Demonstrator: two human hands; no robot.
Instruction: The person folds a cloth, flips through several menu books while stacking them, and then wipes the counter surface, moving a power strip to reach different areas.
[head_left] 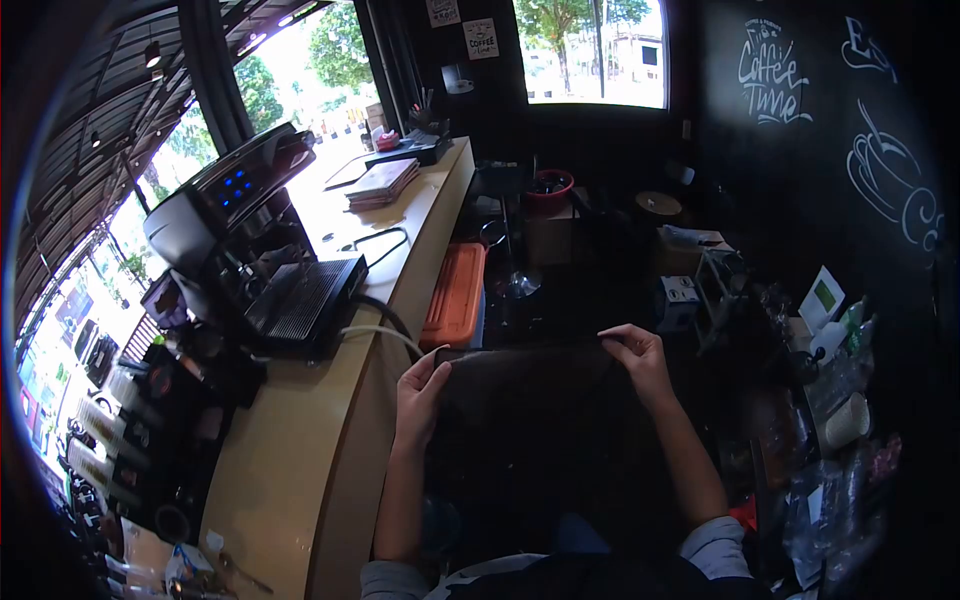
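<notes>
A thin dark sheet (520, 372), cloth or plastic by its look, hangs stretched between my two hands in front of my body. Its upper left corner is pinched between the thumb and fingers of my left hand (422, 392), close to the counter's edge. My right hand (640, 362) grips the upper right corner the same way, over the dark floor. The top edge runs nearly straight from hand to hand, while the lower part blends into the dark floor and my clothing.
On the wooden counter (290, 445) to my left stands a coffee machine (235, 235), with a stack of menus (383, 184) farther along. An orange-lidded bin (455, 297) sits beside the counter. Plastic packaging and a cup (847, 422) crowd the right side; a stool (510, 225) is ahead.
</notes>
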